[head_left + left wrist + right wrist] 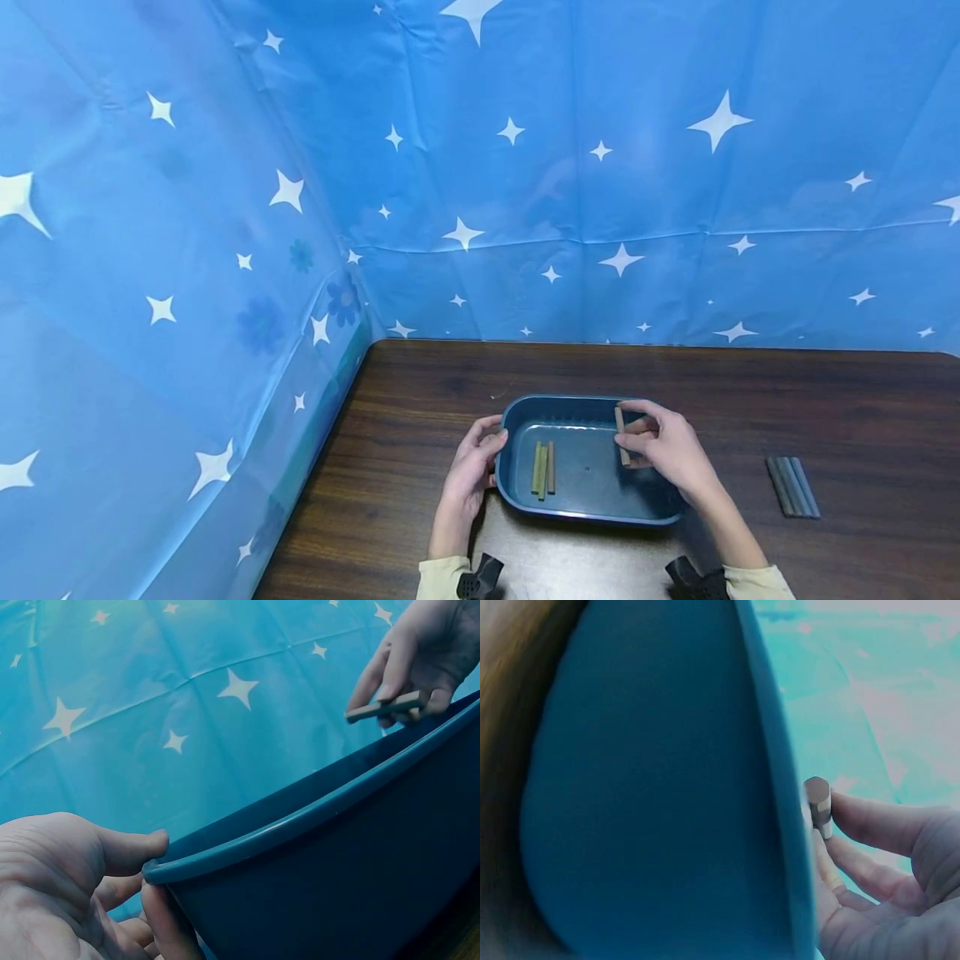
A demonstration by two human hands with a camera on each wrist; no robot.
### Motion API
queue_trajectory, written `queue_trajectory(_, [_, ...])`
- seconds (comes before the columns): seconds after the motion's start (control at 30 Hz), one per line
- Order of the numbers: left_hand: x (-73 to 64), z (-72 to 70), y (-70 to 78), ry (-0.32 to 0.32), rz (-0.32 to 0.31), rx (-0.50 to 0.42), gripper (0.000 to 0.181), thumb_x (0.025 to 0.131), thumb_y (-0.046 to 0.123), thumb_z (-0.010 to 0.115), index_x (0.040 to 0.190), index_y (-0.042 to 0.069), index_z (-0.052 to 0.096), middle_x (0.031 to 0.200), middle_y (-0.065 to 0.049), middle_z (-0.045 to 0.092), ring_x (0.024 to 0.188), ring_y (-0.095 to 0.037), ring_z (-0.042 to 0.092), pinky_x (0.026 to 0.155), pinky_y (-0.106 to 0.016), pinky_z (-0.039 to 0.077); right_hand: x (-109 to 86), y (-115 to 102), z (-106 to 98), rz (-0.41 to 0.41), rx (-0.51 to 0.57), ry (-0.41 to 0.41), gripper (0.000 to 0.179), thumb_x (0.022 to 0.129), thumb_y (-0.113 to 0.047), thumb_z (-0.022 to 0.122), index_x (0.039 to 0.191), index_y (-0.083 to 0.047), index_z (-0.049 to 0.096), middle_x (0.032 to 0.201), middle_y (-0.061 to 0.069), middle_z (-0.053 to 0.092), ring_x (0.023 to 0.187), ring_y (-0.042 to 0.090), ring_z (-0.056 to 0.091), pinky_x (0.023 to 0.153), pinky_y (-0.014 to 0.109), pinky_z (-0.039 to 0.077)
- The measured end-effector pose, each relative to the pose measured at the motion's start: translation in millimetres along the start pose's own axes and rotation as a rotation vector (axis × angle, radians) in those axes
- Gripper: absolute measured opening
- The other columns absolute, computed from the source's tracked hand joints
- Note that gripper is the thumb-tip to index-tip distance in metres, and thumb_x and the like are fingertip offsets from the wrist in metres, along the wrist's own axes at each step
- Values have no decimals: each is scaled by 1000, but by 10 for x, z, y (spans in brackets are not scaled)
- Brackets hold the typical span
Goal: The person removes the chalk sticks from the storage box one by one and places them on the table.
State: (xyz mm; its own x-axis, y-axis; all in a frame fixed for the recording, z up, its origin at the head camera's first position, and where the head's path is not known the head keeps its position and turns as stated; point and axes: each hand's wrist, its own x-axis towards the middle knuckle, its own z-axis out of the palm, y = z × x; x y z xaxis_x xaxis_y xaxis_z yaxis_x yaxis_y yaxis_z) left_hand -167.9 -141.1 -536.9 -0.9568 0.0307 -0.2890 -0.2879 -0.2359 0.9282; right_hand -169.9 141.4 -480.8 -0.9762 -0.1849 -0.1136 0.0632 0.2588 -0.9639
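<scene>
A blue plastic basin (pixel 577 508) with rounded corners stands on the table. My left hand (pixel 472 462) grips its left rim, thumb on top and fingers against the outer wall, as the left wrist view also shows. Over the basin's right part, my right hand (pixel 667 442) pinches a short brown stick (pixel 622 433) between thumb and fingers. In the right wrist view the faceted end of this brown stick (pixel 817 792) shows above the rim. Inside the basin at left, two olive-green sticks (pixel 539 471) and one brown stick (pixel 551 468) lie side by side.
Several grey-blue sticks (pixel 793 487) lie side by side on the dark wooden table (pixel 870 400), right of the basin. A blue cloth with white stars (pixel 525 192) hangs behind the table and along its left side.
</scene>
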Motion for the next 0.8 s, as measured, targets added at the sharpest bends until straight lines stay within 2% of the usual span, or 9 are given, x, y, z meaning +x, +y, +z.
queue_trajectory(0.23, [10,6,12,6,-10,5,43,95,17,59,133,4,45,87,-1,59,66,-11,53,47,-21,44,-145,21,-343,12,-21,68,54,92,-10,62,141,1,40,110,24,60,92,33,65,69,39,57])
queue_trajectory(0.33, [4,3,22,9,-7,-7,42,95,15,58,133,3,45,84,0,58,63,-10,52,46,-20,43,-201,53,-490,6,-20,80,56,93,-13,62,142,1,38,114,27,57,91,28,66,70,38,57])
queue_trajectory(0.47, [-2,2,34,12,-9,-19,42,95,14,58,133,2,45,80,1,55,61,-9,49,44,-19,42,-277,108,-665,5,-39,99,58,94,-17,62,143,2,37,118,29,55,88,16,66,71,37,57])
queue_trajectory(0.67, [0,20,31,7,-25,-20,42,95,13,57,134,2,44,80,1,56,62,-10,50,45,-19,42,-376,249,-916,50,-47,132,61,96,-25,59,141,9,35,126,33,49,89,11,66,74,34,56])
queue_trajectory(0.8, [3,25,25,-2,-17,-22,42,95,13,57,134,2,43,81,1,57,63,-10,51,45,-19,43,-421,402,-1093,96,-66,187,60,97,-28,58,140,9,37,125,30,52,84,5,65,74,34,56])
